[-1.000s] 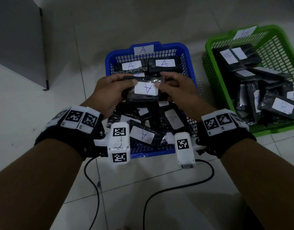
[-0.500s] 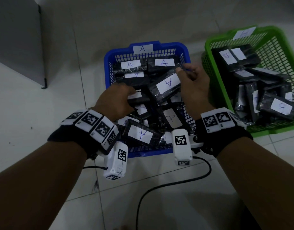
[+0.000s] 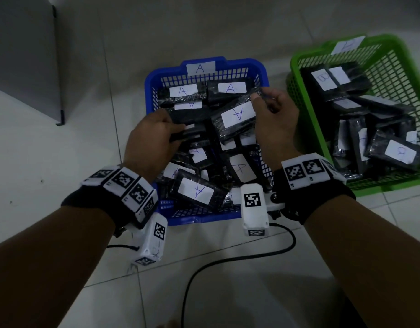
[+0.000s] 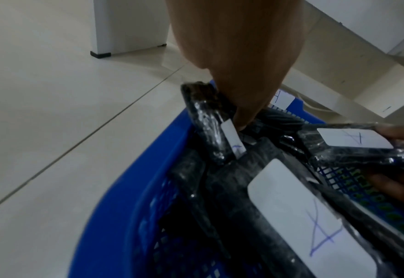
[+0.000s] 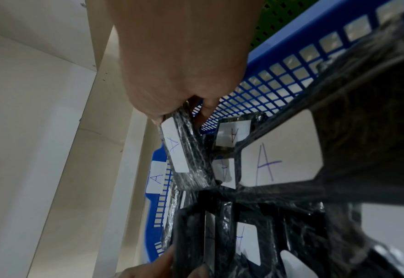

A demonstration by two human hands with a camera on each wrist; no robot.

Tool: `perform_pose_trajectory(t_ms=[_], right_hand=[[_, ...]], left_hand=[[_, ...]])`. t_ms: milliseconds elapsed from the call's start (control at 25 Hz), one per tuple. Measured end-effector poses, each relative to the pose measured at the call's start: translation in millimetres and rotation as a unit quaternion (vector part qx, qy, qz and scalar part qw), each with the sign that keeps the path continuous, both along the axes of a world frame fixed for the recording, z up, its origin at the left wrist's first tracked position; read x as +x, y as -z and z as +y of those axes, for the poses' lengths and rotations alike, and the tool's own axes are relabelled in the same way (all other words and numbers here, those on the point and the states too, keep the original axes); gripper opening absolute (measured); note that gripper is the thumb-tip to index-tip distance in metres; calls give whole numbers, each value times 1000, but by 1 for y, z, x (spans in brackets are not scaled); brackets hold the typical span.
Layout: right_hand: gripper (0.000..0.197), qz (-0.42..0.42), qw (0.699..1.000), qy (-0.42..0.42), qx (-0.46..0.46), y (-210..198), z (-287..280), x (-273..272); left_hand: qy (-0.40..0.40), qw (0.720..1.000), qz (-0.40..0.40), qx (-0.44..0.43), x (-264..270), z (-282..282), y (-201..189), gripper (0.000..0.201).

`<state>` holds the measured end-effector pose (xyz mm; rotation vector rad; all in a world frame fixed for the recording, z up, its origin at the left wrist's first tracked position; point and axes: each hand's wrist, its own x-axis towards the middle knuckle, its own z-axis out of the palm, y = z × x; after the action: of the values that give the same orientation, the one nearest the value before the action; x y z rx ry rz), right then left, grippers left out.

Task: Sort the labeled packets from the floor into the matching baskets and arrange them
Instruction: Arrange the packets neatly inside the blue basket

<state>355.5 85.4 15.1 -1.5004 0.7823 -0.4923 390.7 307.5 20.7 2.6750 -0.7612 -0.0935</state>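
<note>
The blue basket (image 3: 154, 79), tagged A, holds several black wrapped packets with white A labels. My right hand (image 3: 260, 102) pinches one A packet (image 3: 237, 117) by its far end and holds it tilted above the pile, near the basket's right wall; the same packet (image 5: 186, 150) shows edge-on in the right wrist view. My left hand (image 3: 176, 131) grips another A packet (image 3: 192, 131) at the left middle of the pile. In the left wrist view that packet (image 4: 210, 127) stands on its edge under my fingers (image 4: 241, 116).
A green basket (image 3: 299, 58) with several more labeled packets stands right of the blue one. A grey cabinet (image 3: 22, 55) stands at the back left. A black cable (image 3: 228, 261) runs over the tiled floor in front of the blue basket.
A second ago both hands held one A packet together. The right hand has since carried it right and back, and the left hand dropped onto another packet in the pile.
</note>
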Motion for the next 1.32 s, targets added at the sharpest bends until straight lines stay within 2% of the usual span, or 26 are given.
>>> perform_pose_trajectory(t_ms=[240,440,680,880,1040,1160,1320], right_hand=[[19,-2,1000,-1,3,1,0,-4],[19,6,1000,8,-11,-1,0,-5],[20,18,999,9,-49,-2,-4,-8],[18,-8,993,22,-112,-9,-5,-7],[30,-8,994,45,-101,-6,-2,-1],[24,9,996,51,-72,1,1,-2],[16,-6,995,89,-39,0,-2,-11]], left_hand=[[4,1000,-9,18,2,-3,5,30],[41,997,64,34,4,-10,8,37],[27,996,57,60,10,-25,10,32],[22,999,45,-5,7,-14,11,24],[-40,994,43,-93,1,-12,4,20],[-101,968,89,-213,0,-12,3,23],[-154,944,120,-268,6,-17,2,24]])
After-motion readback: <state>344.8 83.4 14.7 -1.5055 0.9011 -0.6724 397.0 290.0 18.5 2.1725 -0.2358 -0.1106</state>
